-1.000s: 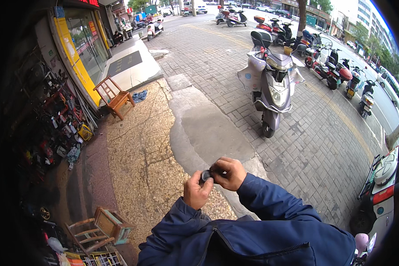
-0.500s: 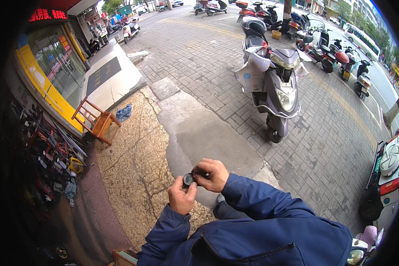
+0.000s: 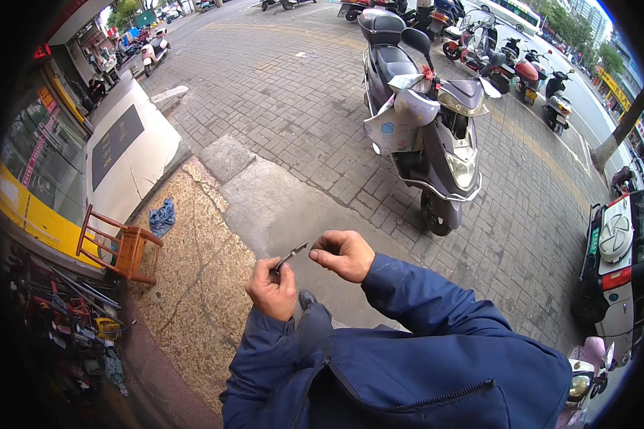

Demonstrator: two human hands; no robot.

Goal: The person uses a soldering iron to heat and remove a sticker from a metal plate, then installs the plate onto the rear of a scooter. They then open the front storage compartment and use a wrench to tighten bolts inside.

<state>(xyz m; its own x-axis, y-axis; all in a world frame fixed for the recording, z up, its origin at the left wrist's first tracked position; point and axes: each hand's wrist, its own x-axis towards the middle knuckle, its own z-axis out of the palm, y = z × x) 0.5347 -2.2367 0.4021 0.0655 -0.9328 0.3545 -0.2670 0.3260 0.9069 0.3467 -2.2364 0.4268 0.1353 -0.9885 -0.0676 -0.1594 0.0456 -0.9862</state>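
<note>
My left hand [image 3: 272, 289] is closed at the lower middle. Its thumb and fingers pinch a small dark round part [image 3: 292, 253], now seen almost edge-on as a thin dark piece with paler spots near its tip. Just right of that tip is my right hand [image 3: 347, 256], with a small gap between them. Its thumb and forefinger are pressed together and the other fingers are curled in; whether they hold anything small is hidden. Both hands are in front of my blue jacket, above the pavement.
A grey scooter [image 3: 459, 154] stands ahead to the right on the brick paving. At left are a wooden chair [image 3: 130, 250], a blue cloth [image 3: 162, 217] and a heap of tools and parts [image 3: 64, 314]. A vehicle with a white wheel cover [image 3: 615, 238] stands at far right.
The round part has turned from face-on to edge-on in my left hand. My right hand has come off it and moved slightly right. My view has shifted rightward, toward the vehicle.
</note>
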